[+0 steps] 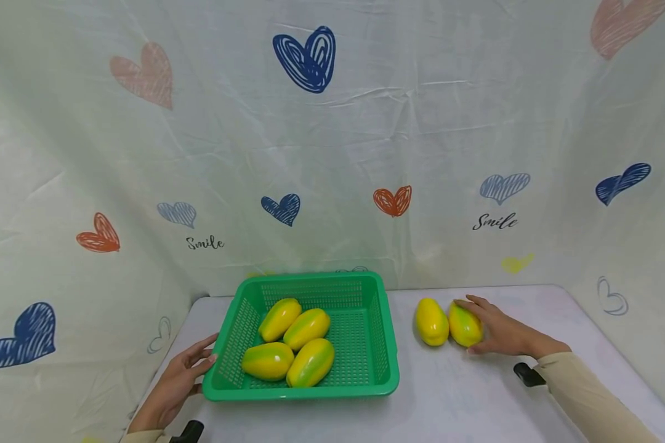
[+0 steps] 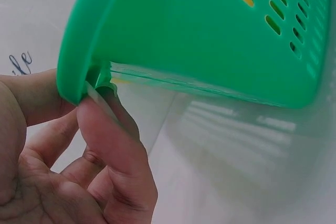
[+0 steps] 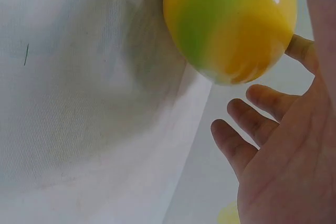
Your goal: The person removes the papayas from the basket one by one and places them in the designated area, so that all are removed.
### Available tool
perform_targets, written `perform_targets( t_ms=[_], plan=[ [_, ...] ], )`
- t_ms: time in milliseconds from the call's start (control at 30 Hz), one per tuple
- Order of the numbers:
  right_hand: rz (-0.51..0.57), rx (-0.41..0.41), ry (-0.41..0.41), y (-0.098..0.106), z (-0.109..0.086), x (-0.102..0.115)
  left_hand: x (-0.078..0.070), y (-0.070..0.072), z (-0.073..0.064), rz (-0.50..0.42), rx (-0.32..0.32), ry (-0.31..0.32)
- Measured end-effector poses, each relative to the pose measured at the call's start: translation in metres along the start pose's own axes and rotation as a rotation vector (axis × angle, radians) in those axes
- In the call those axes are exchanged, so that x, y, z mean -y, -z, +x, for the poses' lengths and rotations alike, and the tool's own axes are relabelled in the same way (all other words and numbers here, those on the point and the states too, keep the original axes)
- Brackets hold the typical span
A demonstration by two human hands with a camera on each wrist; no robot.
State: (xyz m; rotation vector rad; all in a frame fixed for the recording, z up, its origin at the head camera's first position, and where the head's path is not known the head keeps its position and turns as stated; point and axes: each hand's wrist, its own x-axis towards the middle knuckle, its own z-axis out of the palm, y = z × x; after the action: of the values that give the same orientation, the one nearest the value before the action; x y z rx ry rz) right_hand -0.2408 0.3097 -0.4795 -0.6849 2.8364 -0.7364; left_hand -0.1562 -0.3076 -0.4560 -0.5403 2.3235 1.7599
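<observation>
My left hand (image 1: 178, 379) grips the left rim of a green plastic basket (image 1: 390, 363), with thumb and a finger pinching the rim edge (image 2: 79, 72) in the left wrist view. Inside the basket, toward its left half, lie several yellow-green papayas (image 1: 310, 363). Over on the right, my right hand (image 1: 501, 329) holds a papaya (image 1: 465, 326) between the thumb at its near end and the index finger at its far end. The other fingers spread loosely beside it in the right wrist view. Just left of that fruit another yellow papaya (image 1: 431, 322) lies on the table.
The table (image 1: 449, 400) has a pale cover. Behind it and at the sides hangs a white curtain (image 1: 332, 141) printed with hearts and "Smile" lettering. A black wrist strap piece (image 1: 528, 374) sticks out by the right sleeve.
</observation>
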Motion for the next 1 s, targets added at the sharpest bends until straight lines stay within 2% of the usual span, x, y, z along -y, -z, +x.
perform_targets(
  t_ms=[400,800,1000],
  plan=[
    [-0.058,-0.066,0.067,0.006,-0.004,0.006,-0.002,-0.001,-0.001,-0.012,0.006,-0.012],
    [-0.024,-0.087,0.153,0.009,-0.011,0.051,0.0,0.0,0.0,0.0,0.003,0.003],
    [-0.053,-0.065,0.176,0.004,-0.016,0.072,0.0,-0.001,0.0,0.005,0.001,0.006]
  ],
)
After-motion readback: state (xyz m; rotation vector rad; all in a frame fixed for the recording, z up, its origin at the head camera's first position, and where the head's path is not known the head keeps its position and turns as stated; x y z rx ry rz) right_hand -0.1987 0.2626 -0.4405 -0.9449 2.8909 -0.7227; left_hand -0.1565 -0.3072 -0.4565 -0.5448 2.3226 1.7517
